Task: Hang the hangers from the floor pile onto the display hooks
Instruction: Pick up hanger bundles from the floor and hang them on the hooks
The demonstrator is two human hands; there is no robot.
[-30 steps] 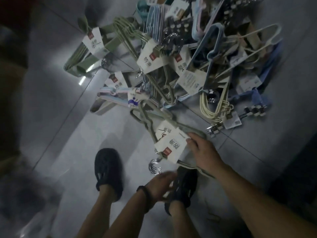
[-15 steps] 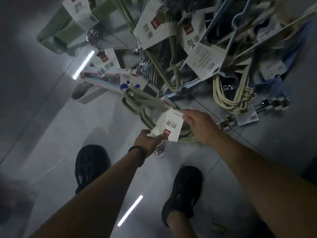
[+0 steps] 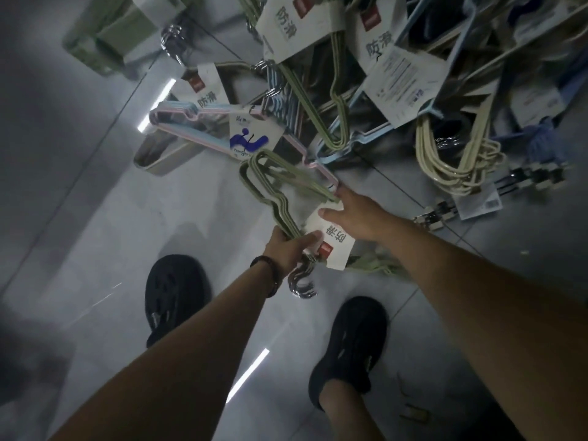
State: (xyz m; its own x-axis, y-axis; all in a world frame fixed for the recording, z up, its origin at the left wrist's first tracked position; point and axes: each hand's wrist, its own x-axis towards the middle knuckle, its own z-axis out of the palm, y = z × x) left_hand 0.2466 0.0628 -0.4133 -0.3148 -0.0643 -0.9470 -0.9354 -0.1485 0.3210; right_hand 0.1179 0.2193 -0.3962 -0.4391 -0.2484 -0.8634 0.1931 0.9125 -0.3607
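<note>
A bundle of green hangers [image 3: 267, 183] with a white card label [image 3: 334, 246] and metal hooks [image 3: 302, 281] lies at the near edge of the floor pile [image 3: 366, 100]. My left hand [image 3: 288, 249] grips the bundle at its neck, just above the hooks. My right hand [image 3: 356, 214] rests on the label and the bundle's upper bar, thumb on the card, fingers reaching toward the pile. The display hooks are out of view.
The pile holds pink-and-blue hangers [image 3: 203, 122], cream hangers [image 3: 458, 160], blue hangers and green packs [image 3: 108, 36] on glossy grey floor tiles. My two black shoes [image 3: 176, 294] [image 3: 353, 348] stand just below the bundle. Clip hangers [image 3: 439, 214] lie at the right.
My left hand came up from near my shoe and took hold of the green bundle's neck. The right hand stayed on the label. The camera moved closer to the pile.
</note>
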